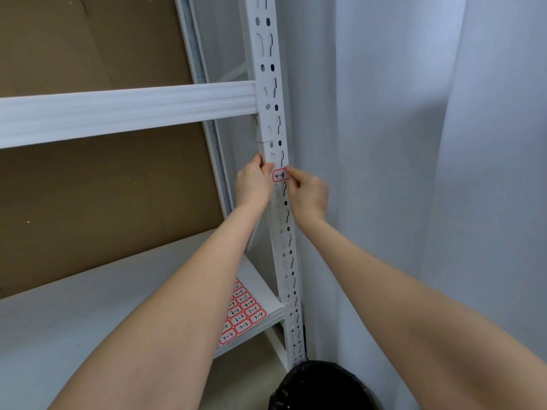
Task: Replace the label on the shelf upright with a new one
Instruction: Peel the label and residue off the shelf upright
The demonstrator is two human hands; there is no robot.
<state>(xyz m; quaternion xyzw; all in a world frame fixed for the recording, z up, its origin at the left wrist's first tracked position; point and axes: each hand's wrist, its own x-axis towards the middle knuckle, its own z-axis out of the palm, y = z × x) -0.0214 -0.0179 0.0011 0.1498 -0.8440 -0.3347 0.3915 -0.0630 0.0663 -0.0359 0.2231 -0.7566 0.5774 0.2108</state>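
A small red-bordered label [279,175] with handwritten digits sits on the front of the white slotted shelf upright [272,93], just below the upper beam. My left hand [254,184] grips the upright's left edge, its fingertips at the label's left end. My right hand [307,194] pinches the label's right end against the upright's right edge. A sheet of several red-bordered numbered labels [244,312] lies on the lower white shelf [88,315], partly hidden by my left forearm.
A white horizontal beam [124,109] joins the upright at the left. Brown cardboard [103,202] backs the shelf. A white curtain [414,173] hangs close on the right. A bin with a black liner [319,386] stands on the floor below the upright.
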